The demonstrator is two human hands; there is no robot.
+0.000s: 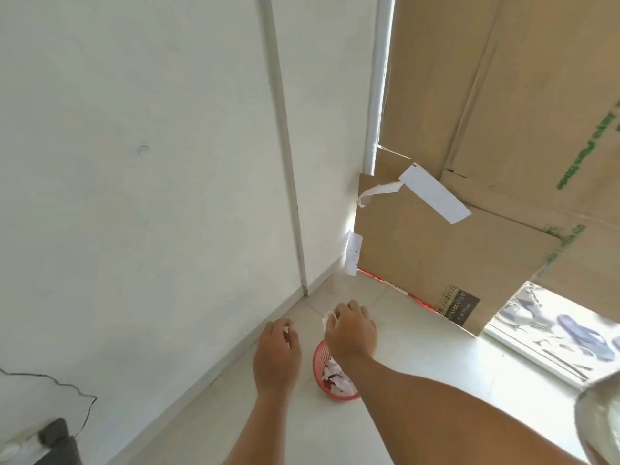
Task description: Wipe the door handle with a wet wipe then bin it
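Pinching grip of the right hand (350, 330) holds the wet wipe (328, 319) just above the red bin (319, 359) on the floor, apparently ready to drop it in, while the left hand (276, 352) hovers curled just to the left, and I cannot tell whether it grips anything.

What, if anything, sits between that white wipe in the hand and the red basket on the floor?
Nothing visible blocks it. The right hand pinches the wipe in the air above the open-topped red basket, which holds crumpled paper. The left hand hovers beside it, clear of the basket's mouth.
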